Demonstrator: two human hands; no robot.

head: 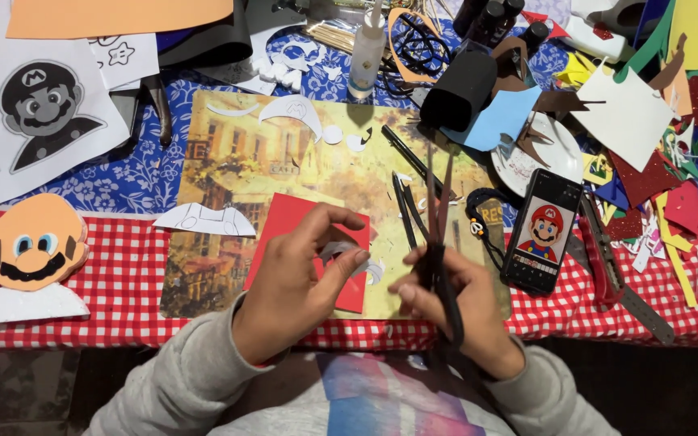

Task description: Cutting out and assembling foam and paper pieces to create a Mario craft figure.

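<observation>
Head view: left hand pinches a small white paper scrap over the red sheet on the worktop; right hand is clenched round black scissors. Scissors run near-upright, long axis away from the body, blades parted and tips pointing up toward the glue bottle. Best to feed the scrap slowly, fingers clear of the blades.

Phone showing cartoon face, right of placemat. Glue bottle upright behind. Foam face on checked tablecloth, left.
</observation>
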